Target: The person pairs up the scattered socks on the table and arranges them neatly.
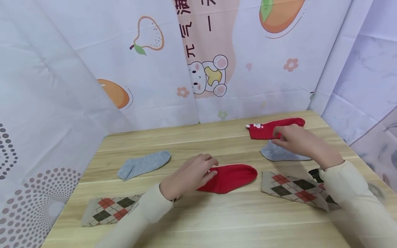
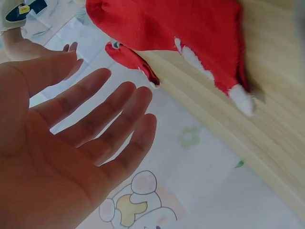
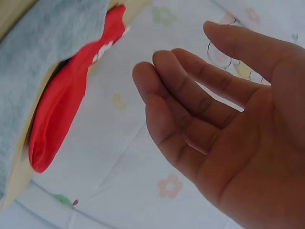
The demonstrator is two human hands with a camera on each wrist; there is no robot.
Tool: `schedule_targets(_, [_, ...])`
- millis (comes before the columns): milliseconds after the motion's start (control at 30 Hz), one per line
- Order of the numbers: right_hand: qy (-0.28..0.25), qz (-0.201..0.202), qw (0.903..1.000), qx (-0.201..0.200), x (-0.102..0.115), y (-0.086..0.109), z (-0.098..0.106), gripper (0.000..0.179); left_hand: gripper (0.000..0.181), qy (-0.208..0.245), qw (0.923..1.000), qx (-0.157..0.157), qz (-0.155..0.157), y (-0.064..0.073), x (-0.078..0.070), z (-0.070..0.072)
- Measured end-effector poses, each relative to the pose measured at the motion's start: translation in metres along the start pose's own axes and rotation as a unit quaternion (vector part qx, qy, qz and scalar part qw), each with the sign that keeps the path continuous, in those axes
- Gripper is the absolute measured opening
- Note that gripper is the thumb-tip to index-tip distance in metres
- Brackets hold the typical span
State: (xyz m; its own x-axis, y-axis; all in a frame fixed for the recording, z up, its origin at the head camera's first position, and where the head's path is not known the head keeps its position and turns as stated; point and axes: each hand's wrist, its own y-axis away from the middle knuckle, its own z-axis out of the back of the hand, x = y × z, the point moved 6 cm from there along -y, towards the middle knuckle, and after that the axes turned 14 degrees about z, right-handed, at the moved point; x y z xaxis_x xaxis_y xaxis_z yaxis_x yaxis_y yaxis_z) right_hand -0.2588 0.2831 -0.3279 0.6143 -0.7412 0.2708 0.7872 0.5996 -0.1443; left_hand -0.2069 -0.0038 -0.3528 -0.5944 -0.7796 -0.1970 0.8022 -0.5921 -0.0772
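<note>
My left hand (image 1: 190, 175) hovers over the cuff end of the nearer red sock (image 1: 231, 177). In the left wrist view its fingers are loosely spread, with nothing held, and the sock's white trim shows beyond them. My right hand (image 1: 296, 140) hangs above the right grey sock (image 1: 279, 152) and the far red sock (image 1: 273, 127), which has a white figure at its cuff. Gently bent and empty, the right fingers (image 3: 183, 86) stand apart from both socks in the right wrist view.
Another grey sock (image 1: 144, 164) lies on the left of the wooden table (image 1: 204, 220). An argyle sock (image 1: 105, 210) is partly hidden under my left sleeve, a second argyle sock (image 1: 294, 187) partly under the right one. A printed curtain (image 1: 149, 75) hangs behind the table.
</note>
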Motion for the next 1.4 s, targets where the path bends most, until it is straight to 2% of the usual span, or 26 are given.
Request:
schedule_targets(267, [-0.002,-0.044,0.999,-0.011,-0.031,0.009,0.007,0.026,0.024,-0.003,0.9997,-0.001,-0.023,-0.032,-0.007,0.0])
schedule_targets(533, [-0.001,-0.066,0.9965,-0.051,-0.051,0.015,0.01,0.033,0.028,-0.024,0.999,0.021,-0.032,-0.055,-0.009,-0.013])
schedule_targets(600, [0.004,-0.063,0.9958,-0.067,-0.055,0.014,0.013,0.032,0.028,-0.02,0.9991,0.028,-0.027,-0.062,-0.009,-0.012])
schedule_targets(700, [0.004,-0.059,0.9946,-0.085,-0.061,0.011,0.017,0.032,0.028,-0.005,0.9993,0.038,-0.001,-0.075,-0.006,-0.006])
schedule_targets(800, [-0.002,-0.066,0.9939,-0.088,-0.069,0.01,0.02,0.034,0.027,0.012,0.9983,0.049,0.029,-0.088,-0.001,-0.001])
schedule_targets(867, [-0.008,-0.077,0.9935,-0.083,-0.074,0.01,0.021,0.036,0.027,0.021,0.9974,0.057,0.038,-0.096,0.001,0.001])
schedule_targets(1067, [-0.01,-0.09,0.993,-0.076,-0.085,0.012,0.02,0.038,0.029,0.049,0.9953,0.077,0.032,-0.116,-0.002,-0.002])
schedule_targets(1233, [0.0,-0.095,0.992,-0.083,-0.095,0.009,0.018,0.039,0.029,0.06,0.9953,0.071,0.026,-0.135,-0.006,-0.006])
schedule_targets(1400, [0.008,-0.095,0.9926,-0.076,-0.107,0.011,0.014,0.043,0.029,0.047,0.9965,0.065,0.021,-0.157,-0.013,-0.01])
